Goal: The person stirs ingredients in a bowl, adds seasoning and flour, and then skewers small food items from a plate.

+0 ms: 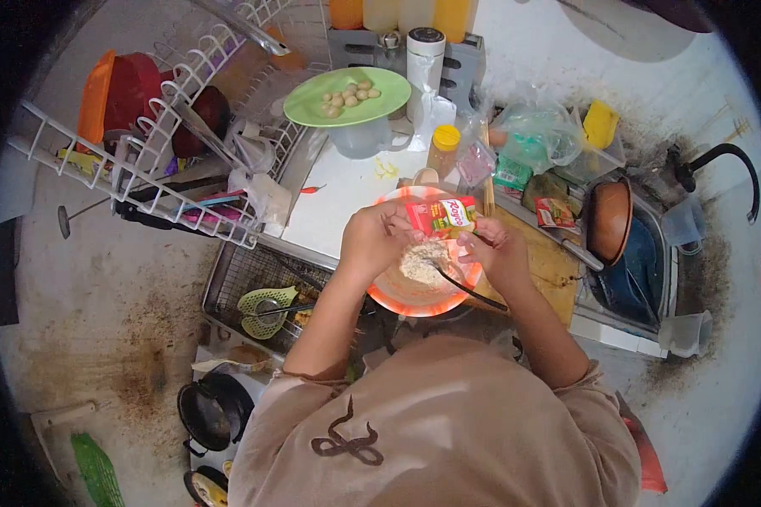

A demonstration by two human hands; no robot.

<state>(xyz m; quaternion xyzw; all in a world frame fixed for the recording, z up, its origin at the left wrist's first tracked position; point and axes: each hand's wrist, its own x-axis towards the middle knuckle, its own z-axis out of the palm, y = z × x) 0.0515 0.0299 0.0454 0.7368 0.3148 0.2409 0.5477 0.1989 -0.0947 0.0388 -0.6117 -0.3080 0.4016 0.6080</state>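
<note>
Above an orange-rimmed bowl (382, 296), a red seasoning packet (448, 216) is held by both hands. My left hand (379, 237) grips the packet's left end, and my right hand (496, 247) pinches its lower right side with fingers closed. Pale flour-like powder (421, 264) lies in the bowl, with a dark-handled utensil (473, 292) resting in it and its handle over the right rim. Whether the packet is torn open cannot be made out. Just behind the bowl stands a yellow-capped jar (444, 150).
A green plate (304, 106) of small round balls rests on a clear pitcher (359, 139). A white dish rack (135, 182) stands left. On the right are a cutting board (541, 275), a knife (582, 255) and a sink (672, 279) with a brown bowl (609, 221).
</note>
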